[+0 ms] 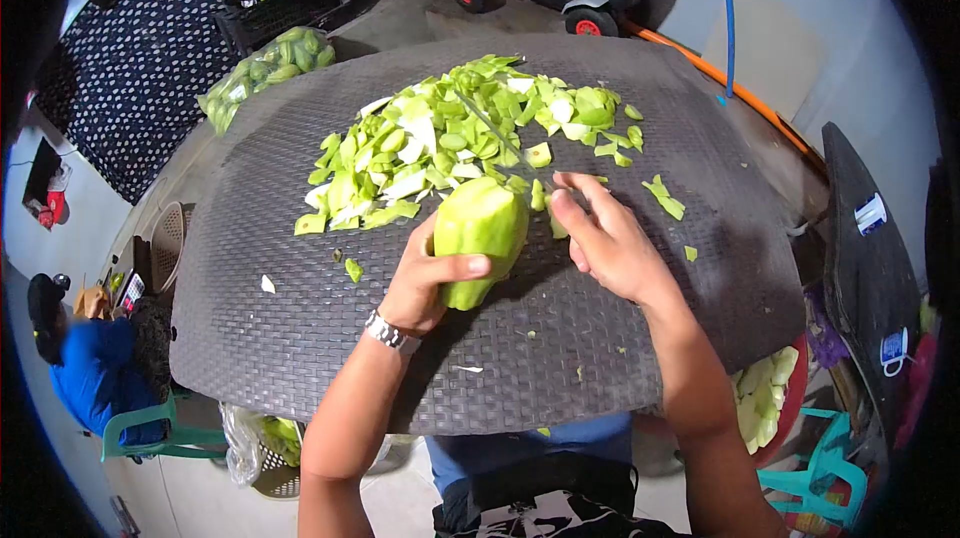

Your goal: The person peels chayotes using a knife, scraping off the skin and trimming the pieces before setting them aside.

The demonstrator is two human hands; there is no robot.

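Observation:
My left hand (425, 278), with a metal watch (392, 332) on its wrist, is wrapped round a pale green chayote (482, 238) held above the table. The chayote's top looks partly cut, showing lighter flesh. To its right, my right hand (605, 238) is closed on a knife, its handle mostly hidden in the fingers. The thin knife blade (492, 125) points away and to the left, over a heap of green peel and cut pieces (425, 143). A few loose scraps, such as a green piece (663, 198), lie right of the heap.
The dark woven table (300, 338) has a rounded edge. Behind it lies a bag of green chayotes (270, 68). A person in blue (95, 363) sits at left. Below right stands a red basin (790, 408) with pale pieces, near a teal chair (825, 468).

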